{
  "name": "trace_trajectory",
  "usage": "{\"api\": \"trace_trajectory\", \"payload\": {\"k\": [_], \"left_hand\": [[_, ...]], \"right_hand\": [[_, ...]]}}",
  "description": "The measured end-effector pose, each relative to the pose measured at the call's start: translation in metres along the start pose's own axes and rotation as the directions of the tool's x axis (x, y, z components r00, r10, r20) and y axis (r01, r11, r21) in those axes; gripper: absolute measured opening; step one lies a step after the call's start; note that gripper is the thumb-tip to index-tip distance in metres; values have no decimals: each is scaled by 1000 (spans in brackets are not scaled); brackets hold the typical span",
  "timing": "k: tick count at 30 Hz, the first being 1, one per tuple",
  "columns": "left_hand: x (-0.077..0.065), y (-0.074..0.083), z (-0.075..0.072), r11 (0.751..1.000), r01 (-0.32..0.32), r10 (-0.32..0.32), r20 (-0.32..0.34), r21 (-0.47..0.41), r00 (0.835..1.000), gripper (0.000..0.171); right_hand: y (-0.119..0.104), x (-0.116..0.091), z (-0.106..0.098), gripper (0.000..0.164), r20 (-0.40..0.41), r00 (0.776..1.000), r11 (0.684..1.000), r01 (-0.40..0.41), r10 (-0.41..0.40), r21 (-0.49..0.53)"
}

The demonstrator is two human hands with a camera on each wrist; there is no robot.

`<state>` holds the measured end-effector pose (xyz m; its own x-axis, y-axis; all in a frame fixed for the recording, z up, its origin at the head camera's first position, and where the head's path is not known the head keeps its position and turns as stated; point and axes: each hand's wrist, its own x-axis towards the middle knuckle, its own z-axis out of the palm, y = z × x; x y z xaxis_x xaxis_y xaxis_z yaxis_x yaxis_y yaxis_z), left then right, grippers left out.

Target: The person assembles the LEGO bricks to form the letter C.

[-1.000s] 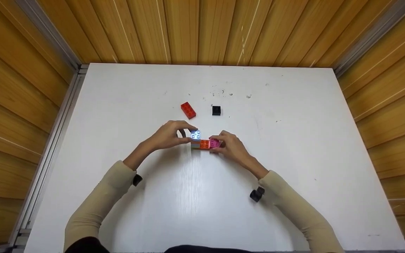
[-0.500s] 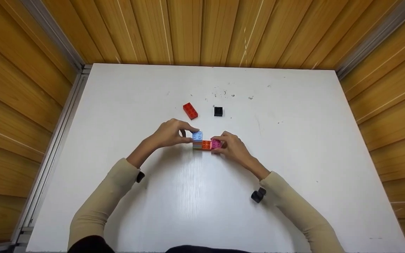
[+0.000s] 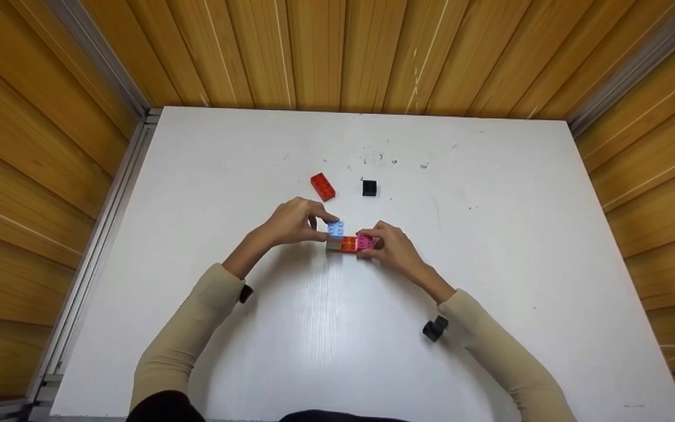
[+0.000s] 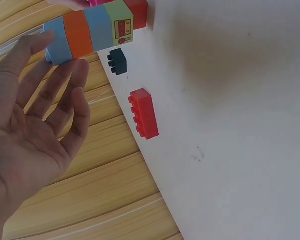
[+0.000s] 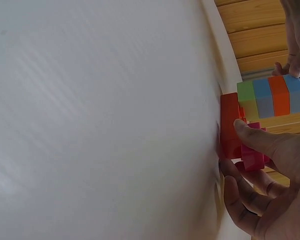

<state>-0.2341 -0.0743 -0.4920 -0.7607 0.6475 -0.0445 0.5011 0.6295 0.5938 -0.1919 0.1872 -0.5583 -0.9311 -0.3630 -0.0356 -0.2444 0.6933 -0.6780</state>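
A small brick build stands on the white table. Its base is a red-orange brick (image 5: 230, 112). On one end rises a stack: a green brick (image 4: 121, 22) with a printed picture, a blue brick (image 4: 99, 29), an orange brick (image 4: 78, 34) and a light blue brick (image 3: 336, 228) on top. A pink brick (image 3: 365, 241) sits at the base's other end. My left hand (image 3: 293, 224) pinches the light blue brick between thumb and fingertips. With thumb and fingers on opposite sides, my right hand (image 3: 395, 249) grips the pink brick's end, partly hiding it.
Beyond the hands, a red brick (image 3: 323, 186) lies at a slant and a small black brick (image 3: 369, 188) lies to its right. Wood-look panels (image 3: 314, 53) wall the white table (image 3: 490, 234) at the back and both sides.
In the head view the whole scene has shifted slightly right and down. Both hands keep their hold on the same bricks, and the build looks the same.
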Motion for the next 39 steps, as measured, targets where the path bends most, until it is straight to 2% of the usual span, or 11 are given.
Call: {"api": "trace_trajectory", "payload": {"k": [6,11,18,22,31,39], "left_hand": [[-5,-8,9,995,-1,-5,-59,-104,998,34],[-6,-11,14,990,-12,1,-83,-137,997,35],[-6,-12,17,984,3,-19,-88,-177,996,35],[-6,-14,18,982,-37,20,-91,-187,996,37],[-4,-19,22,944,-115,77,-132,-308,988,36],[-1,-18,25,925,-78,38,-115,-371,993,33]], "right_hand": [[0,-2,1,47,-16,1000,1000,16,-16,-11],[1,-1,2,47,-10,1000,1000,2,-2,-12],[0,0,2,46,-5,1000,1000,5,-5,-14],[-1,-1,2,46,-8,1000,1000,4,-4,-18],[-1,0,2,46,-6,1000,1000,-7,7,-18],[-1,-1,2,45,-8,1000,1000,-15,15,-2]]}}
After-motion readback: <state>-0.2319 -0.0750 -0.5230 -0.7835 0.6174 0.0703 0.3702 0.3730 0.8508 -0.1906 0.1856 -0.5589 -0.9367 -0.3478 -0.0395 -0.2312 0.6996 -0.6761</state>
